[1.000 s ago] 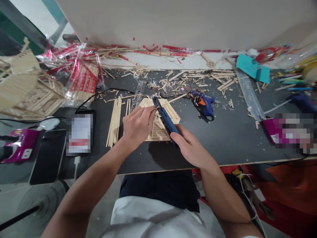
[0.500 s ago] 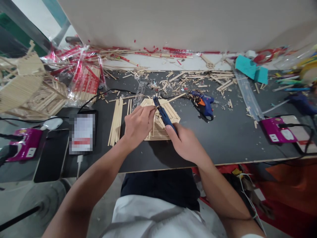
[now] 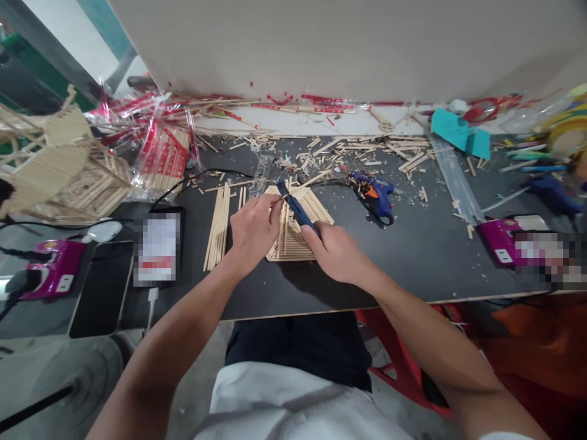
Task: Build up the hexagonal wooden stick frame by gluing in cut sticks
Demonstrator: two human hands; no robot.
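Note:
My left hand [image 3: 257,227] is closed, thumb and fingertips pinching a thin wooden stick [image 3: 316,178] near its end. My right hand [image 3: 337,252] wraps round a blue-handled cutter [image 3: 298,211], whose dark tip lies across the stick beside my left fingertips. I cannot make out the exact shape of its jaws or blade. Below both hands lies a many-sided panel [image 3: 293,250] of parallel wooden sticks, partly covered by my hands and the tool. A row of loose long sticks [image 3: 216,229] rests left of my left hand.
A blue glue gun [image 3: 380,197] lies right of the panel, with stick offcuts [image 3: 358,146] strewn behind. At left are a wooden stick model [image 3: 59,165], bagged sticks [image 3: 162,153], phones [image 3: 101,290] and a purple power strip [image 3: 57,266]. Another purple power strip [image 3: 499,241] is at right.
My right hand and the cutter have shifted slightly left, closer to my left fingertips. The grip of both hands stays the same. The whole view has also shifted a little.

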